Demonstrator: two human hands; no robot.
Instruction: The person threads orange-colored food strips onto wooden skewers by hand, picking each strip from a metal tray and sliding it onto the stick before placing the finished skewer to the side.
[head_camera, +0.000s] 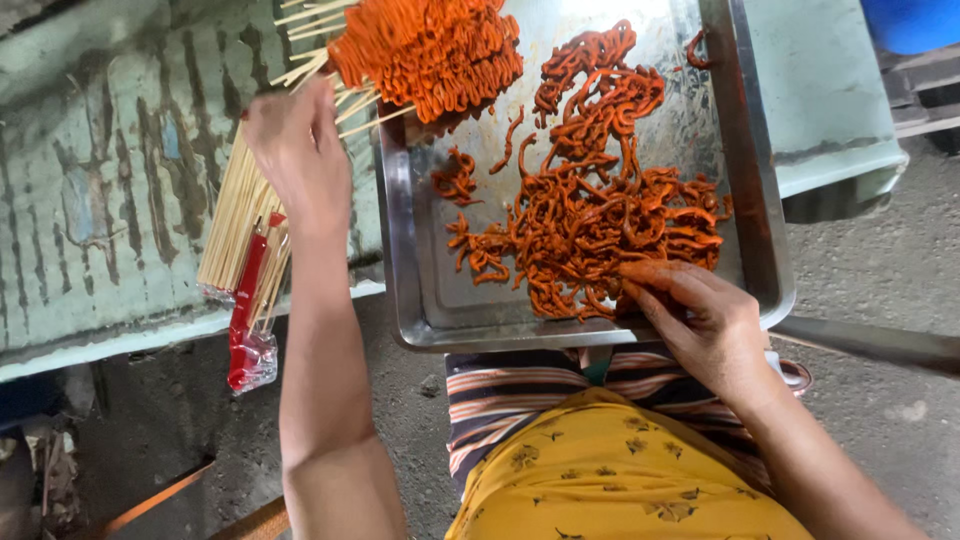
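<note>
A steel tray (440, 310) rests on my lap, with loose orange-red marinated strips (600, 225) heaped across its middle. My right hand (700, 315) reaches over the tray's near edge, fingers closed on strips at the pile's front. My left hand (295, 150) is raised at the tray's far left corner, by the bare ends of wooden skewers. A stack of skewered strips (430, 50) lies across that corner. Whether the left hand grips a skewer is hidden by its back.
A bundle of bare bamboo skewers (235, 215) in a clear and red wrapper (248, 320) lies on the pale green painted surface (100, 180) to the left. Concrete floor (880, 270) surrounds me. A blue container (915, 22) sits at top right.
</note>
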